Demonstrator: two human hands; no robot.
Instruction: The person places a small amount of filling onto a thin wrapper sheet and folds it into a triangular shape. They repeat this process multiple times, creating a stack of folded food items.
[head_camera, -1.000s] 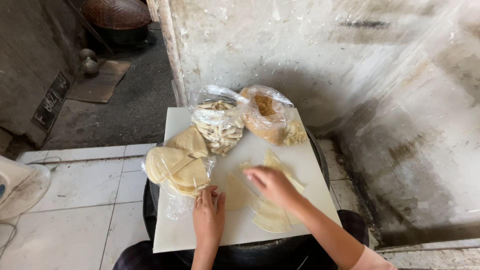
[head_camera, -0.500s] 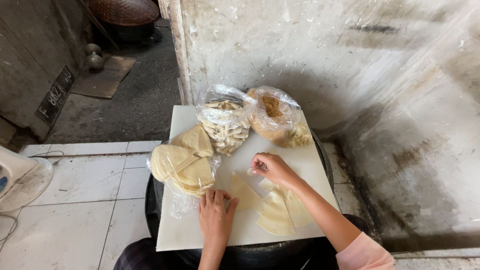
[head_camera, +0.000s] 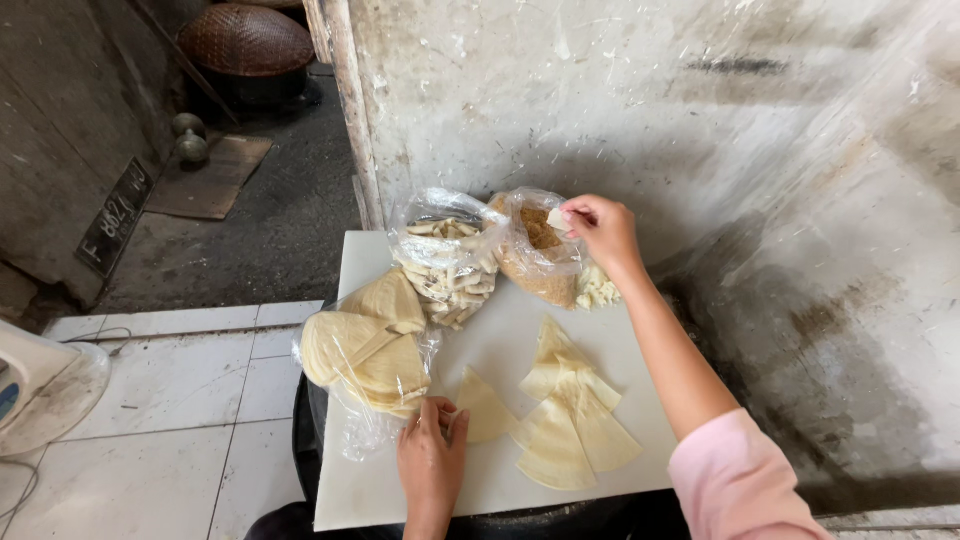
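Observation:
My left hand (head_camera: 432, 455) rests on the white board (head_camera: 500, 345) and pins the corner of a pale wedge-shaped wrapper (head_camera: 482, 405). My right hand (head_camera: 600, 228) is stretched to the back of the board, its fingers pinched on a small white piece at the mouth of a clear bag of brown filling (head_camera: 535, 262). Several more wedge wrappers (head_camera: 570, 415) lie fanned out on the board between the two hands.
A clear bag of pale sliced sticks (head_camera: 452, 265) stands beside the brown bag. An opened plastic bag with a stack of wrappers (head_camera: 365, 345) hangs over the board's left edge. A rough concrete wall (head_camera: 700, 120) rises behind; tiled floor (head_camera: 180, 385) and a white fan (head_camera: 40, 385) lie left.
My right hand has left the wrappers and reached back to the bag of brown filling. My left hand has shifted slightly onto the corner of a single wrapper.

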